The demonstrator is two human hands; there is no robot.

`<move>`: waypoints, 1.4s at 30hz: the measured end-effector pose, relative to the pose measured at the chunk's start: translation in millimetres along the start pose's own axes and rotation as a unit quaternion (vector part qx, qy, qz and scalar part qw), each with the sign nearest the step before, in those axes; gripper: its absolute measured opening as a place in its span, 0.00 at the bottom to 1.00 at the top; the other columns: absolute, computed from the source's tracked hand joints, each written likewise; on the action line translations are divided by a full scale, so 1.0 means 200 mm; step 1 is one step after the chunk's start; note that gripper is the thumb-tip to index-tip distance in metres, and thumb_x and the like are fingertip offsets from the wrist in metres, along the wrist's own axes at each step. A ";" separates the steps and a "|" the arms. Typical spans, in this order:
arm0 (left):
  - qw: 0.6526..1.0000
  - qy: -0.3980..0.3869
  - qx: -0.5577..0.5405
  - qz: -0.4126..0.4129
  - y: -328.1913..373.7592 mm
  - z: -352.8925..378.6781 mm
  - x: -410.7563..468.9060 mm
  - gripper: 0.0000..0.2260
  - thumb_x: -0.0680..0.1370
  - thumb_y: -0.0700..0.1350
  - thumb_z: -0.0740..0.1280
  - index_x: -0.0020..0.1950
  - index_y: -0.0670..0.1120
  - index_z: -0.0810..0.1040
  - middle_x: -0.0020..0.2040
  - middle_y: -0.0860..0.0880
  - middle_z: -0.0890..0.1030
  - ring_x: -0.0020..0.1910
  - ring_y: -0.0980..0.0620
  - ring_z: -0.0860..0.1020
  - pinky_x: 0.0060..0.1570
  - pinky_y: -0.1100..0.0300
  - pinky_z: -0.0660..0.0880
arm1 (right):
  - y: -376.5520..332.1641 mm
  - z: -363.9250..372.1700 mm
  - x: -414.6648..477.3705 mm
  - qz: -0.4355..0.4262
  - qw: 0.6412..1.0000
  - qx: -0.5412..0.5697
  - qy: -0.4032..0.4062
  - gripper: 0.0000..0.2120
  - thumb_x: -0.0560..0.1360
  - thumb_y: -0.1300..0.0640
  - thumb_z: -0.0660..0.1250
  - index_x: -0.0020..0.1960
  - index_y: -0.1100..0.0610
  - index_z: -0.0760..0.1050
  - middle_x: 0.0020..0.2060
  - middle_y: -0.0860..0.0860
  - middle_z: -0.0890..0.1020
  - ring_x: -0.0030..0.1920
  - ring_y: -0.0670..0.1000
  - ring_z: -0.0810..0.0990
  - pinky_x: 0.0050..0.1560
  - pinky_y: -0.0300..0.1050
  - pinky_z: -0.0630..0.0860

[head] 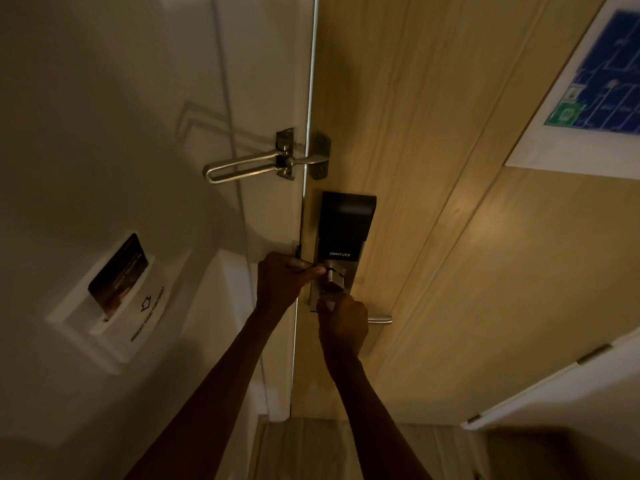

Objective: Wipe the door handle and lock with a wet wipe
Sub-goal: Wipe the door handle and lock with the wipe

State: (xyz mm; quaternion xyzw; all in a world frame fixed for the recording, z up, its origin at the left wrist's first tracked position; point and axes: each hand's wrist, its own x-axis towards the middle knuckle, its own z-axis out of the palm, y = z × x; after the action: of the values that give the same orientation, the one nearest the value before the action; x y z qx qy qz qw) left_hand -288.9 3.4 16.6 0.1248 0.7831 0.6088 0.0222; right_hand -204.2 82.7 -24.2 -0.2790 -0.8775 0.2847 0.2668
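The lock [343, 237], a black unit marked SMART LOCK, sat on the wooden door [450, 202] below a swing-bar guard [263, 164]. A key-card holder [107, 299] was mounted on the wall at left. The left hand [284, 282] pinched the thumb-turn [334, 280]. The right hand [346, 323] closed over the door handle [379, 319], hiding all but its tip. No wet wipe could be made out.

Counted at the door — eight things

Two hands — left hand [280, 282], right hand [343, 323]; one smart lock [346, 226], one lever handle [379, 319], one swing-bar latch [249, 166], one door [450, 168], one card holder [107, 299], one floor plan [602, 81].
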 end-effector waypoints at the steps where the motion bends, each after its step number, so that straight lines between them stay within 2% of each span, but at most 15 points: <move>1: 1.000 0.001 -0.003 -0.009 0.00 0.00 0.00 0.11 0.68 0.40 0.79 0.45 0.34 0.86 0.40 0.37 0.86 0.42 0.41 0.85 0.51 0.46 0.82 | -0.02 0.00 0.01 0.002 1.000 -0.005 -0.010 0.04 0.69 0.62 0.75 0.39 0.59 0.80 0.29 0.56 0.82 0.30 0.55 0.81 0.31 0.45 0.76; 4: 1.000 0.000 -0.003 -0.012 0.00 0.00 0.00 0.11 0.68 0.40 0.79 0.46 0.34 0.86 0.41 0.38 0.86 0.43 0.43 0.86 0.52 0.47 0.82 | -0.03 -0.02 -0.01 -0.086 0.995 -0.049 -0.001 0.10 0.60 0.65 0.80 0.34 0.59 0.79 0.23 0.52 0.79 0.23 0.52 0.77 0.30 0.46 0.79; 7: 1.000 -0.001 0.001 0.001 0.00 0.00 -0.01 0.11 0.69 0.40 0.78 0.46 0.35 0.86 0.40 0.38 0.86 0.42 0.44 0.86 0.51 0.48 0.82 | 0.09 0.00 -0.04 -0.147 0.987 -0.057 -0.032 0.03 0.73 0.61 0.71 0.41 0.56 0.79 0.30 0.51 0.81 0.31 0.52 0.80 0.48 0.54 0.79; 9: 1.000 -0.002 0.004 0.003 -0.01 -0.01 0.00 0.11 0.69 0.41 0.78 0.46 0.35 0.86 0.39 0.38 0.86 0.41 0.44 0.86 0.50 0.50 0.82 | 0.14 -0.01 -0.03 -0.146 0.988 -0.029 -0.045 0.07 0.80 0.56 0.62 0.48 0.55 0.79 0.36 0.51 0.83 0.38 0.51 0.82 0.58 0.56 0.74; 11: 1.000 0.000 0.011 0.002 -0.01 -0.01 0.00 0.11 0.68 0.42 0.79 0.44 0.35 0.86 0.38 0.38 0.86 0.40 0.43 0.85 0.48 0.53 0.82 | 0.15 -0.02 -0.02 -0.100 0.993 0.034 -0.041 0.11 0.81 0.53 0.59 0.51 0.55 0.78 0.38 0.51 0.83 0.38 0.50 0.82 0.56 0.57 0.75; 13: 1.000 0.004 0.020 0.010 -0.01 0.00 0.00 0.11 0.68 0.43 0.79 0.43 0.36 0.86 0.36 0.39 0.86 0.39 0.44 0.85 0.46 0.54 0.81 | 0.14 -0.04 0.00 -0.042 0.996 0.083 0.001 0.09 0.79 0.51 0.64 0.51 0.57 0.76 0.39 0.51 0.83 0.38 0.51 0.82 0.50 0.57 0.78; 15: 1.000 0.007 0.023 0.010 -0.01 0.00 -0.01 0.11 0.69 0.44 0.79 0.42 0.36 0.86 0.36 0.39 0.85 0.39 0.44 0.85 0.47 0.52 0.81 | 0.13 -0.05 0.01 0.003 0.995 0.096 0.020 0.12 0.74 0.49 0.70 0.51 0.57 0.77 0.40 0.53 0.85 0.39 0.52 0.83 0.47 0.56 0.79; 19: 1.000 0.009 0.010 -0.013 0.00 0.00 -0.01 0.12 0.69 0.43 0.79 0.44 0.35 0.86 0.39 0.38 0.86 0.41 0.43 0.85 0.53 0.45 0.81 | 0.11 -0.05 0.05 0.010 1.000 0.002 -0.028 0.11 0.76 0.47 0.68 0.46 0.55 0.82 0.39 0.52 0.86 0.40 0.52 0.83 0.54 0.51 0.74; 21: 1.000 0.011 0.014 -0.001 0.00 0.01 -0.02 0.12 0.69 0.42 0.78 0.45 0.34 0.86 0.39 0.38 0.86 0.42 0.43 0.85 0.53 0.44 0.81 | 0.10 -0.03 0.09 0.042 0.996 -0.047 -0.062 0.16 0.77 0.45 0.64 0.48 0.56 0.81 0.42 0.53 0.85 0.46 0.54 0.82 0.58 0.49 0.70; 24: 0.999 0.021 0.024 0.021 0.00 0.01 -0.03 0.11 0.70 0.42 0.78 0.46 0.35 0.86 0.40 0.39 0.86 0.42 0.44 0.85 0.53 0.45 0.81 | 0.08 0.01 0.11 0.072 0.992 -0.062 -0.080 0.17 0.77 0.45 0.63 0.51 0.60 0.77 0.45 0.56 0.84 0.49 0.57 0.81 0.59 0.51 0.67; 28: 0.998 0.023 0.047 0.044 0.02 0.02 -0.04 0.11 0.71 0.42 0.77 0.47 0.36 0.86 0.41 0.40 0.87 0.41 0.45 0.85 0.52 0.48 0.81 | 0.05 0.03 0.13 0.092 0.988 -0.071 -0.097 0.18 0.77 0.45 0.63 0.50 0.62 0.74 0.46 0.58 0.83 0.49 0.59 0.80 0.61 0.53 0.68; 30: 0.998 0.027 0.046 0.043 0.03 0.02 -0.04 0.10 0.71 0.43 0.77 0.46 0.37 0.86 0.40 0.41 0.87 0.41 0.47 0.85 0.51 0.50 0.82 | 0.05 0.03 0.13 0.095 0.989 -0.074 -0.090 0.19 0.76 0.44 0.64 0.49 0.61 0.74 0.45 0.57 0.82 0.48 0.59 0.80 0.58 0.52 0.70; 35: 0.999 0.026 -0.037 -0.019 0.05 0.01 -0.04 0.09 0.72 0.45 0.76 0.46 0.41 0.87 0.41 0.43 0.87 0.43 0.47 0.85 0.54 0.46 0.81 | 0.10 -0.01 0.10 0.055 0.993 -0.044 -0.093 0.16 0.75 0.46 0.67 0.48 0.60 0.78 0.41 0.55 0.84 0.43 0.55 0.83 0.53 0.51 0.75; 38: 0.998 0.030 -0.051 -0.026 0.03 0.01 -0.04 0.08 0.72 0.45 0.76 0.47 0.42 0.86 0.42 0.43 0.87 0.43 0.47 0.86 0.54 0.44 0.82 | 0.10 -0.01 0.11 0.043 0.994 -0.067 -0.074 0.14 0.73 0.46 0.69 0.47 0.57 0.79 0.40 0.53 0.85 0.43 0.53 0.82 0.55 0.48 0.72; 42: 0.997 0.008 -0.061 -0.053 0.03 0.00 -0.02 0.10 0.71 0.46 0.77 0.47 0.41 0.86 0.42 0.43 0.87 0.45 0.48 0.86 0.54 0.44 0.82 | 0.05 0.05 0.08 0.044 0.994 -0.082 -0.059 0.12 0.77 0.50 0.65 0.47 0.59 0.78 0.40 0.55 0.84 0.43 0.56 0.82 0.56 0.51 0.68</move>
State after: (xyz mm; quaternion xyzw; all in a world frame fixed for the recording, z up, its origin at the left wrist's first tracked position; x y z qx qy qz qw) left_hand -283.1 4.1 21.3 0.0766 0.7501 0.6546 0.0555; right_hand -217.7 95.7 -32.7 -0.3211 -0.8988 0.2398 0.1776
